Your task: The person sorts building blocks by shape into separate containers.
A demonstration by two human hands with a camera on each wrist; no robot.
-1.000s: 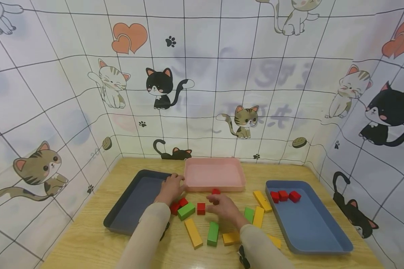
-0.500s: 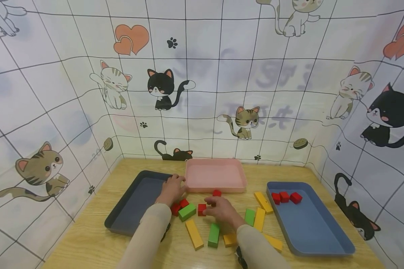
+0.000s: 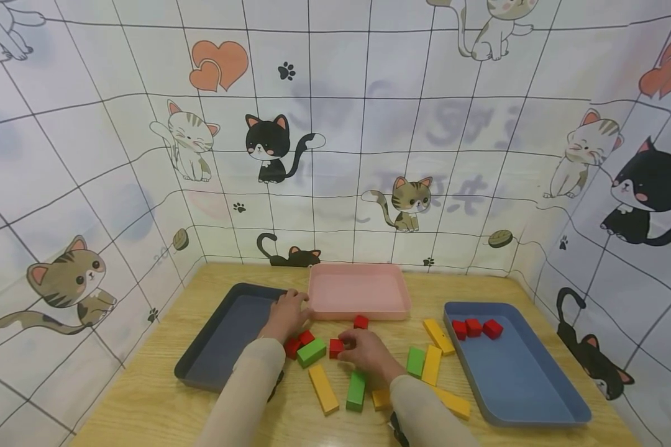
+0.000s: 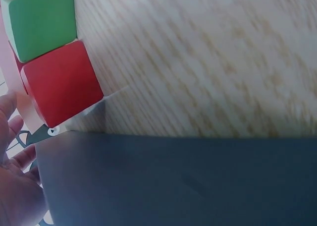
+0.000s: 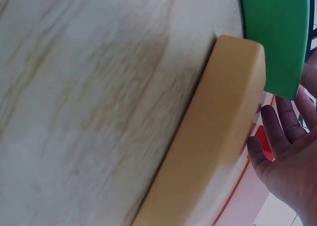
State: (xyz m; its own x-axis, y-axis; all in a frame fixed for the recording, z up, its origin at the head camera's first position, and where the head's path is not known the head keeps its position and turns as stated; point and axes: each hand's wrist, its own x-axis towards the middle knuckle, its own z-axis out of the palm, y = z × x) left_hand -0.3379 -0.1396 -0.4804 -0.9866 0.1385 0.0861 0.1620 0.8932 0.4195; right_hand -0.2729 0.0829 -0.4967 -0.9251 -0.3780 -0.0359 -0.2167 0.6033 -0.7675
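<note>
Sitting below the middle of the frame, one red cube (image 3: 335, 349) is just clear of a green block (image 3: 311, 352) at its left, a gap that seems to leave its sides graspable. The right hand (image 3: 369, 351) reaches it from the lower right, fingertips at its edge; whether they pinch it, I cannot tell. At centre left, the left hand (image 3: 287, 313) holds nothing, fingers loose, by the rim of a dark tray (image 3: 218, 341). A yellow block (image 3: 323, 389) lies lower. At right, three red cubes (image 3: 473, 328) sit together in a blue tray (image 3: 528, 382), apparently grouped by colour.
</note>
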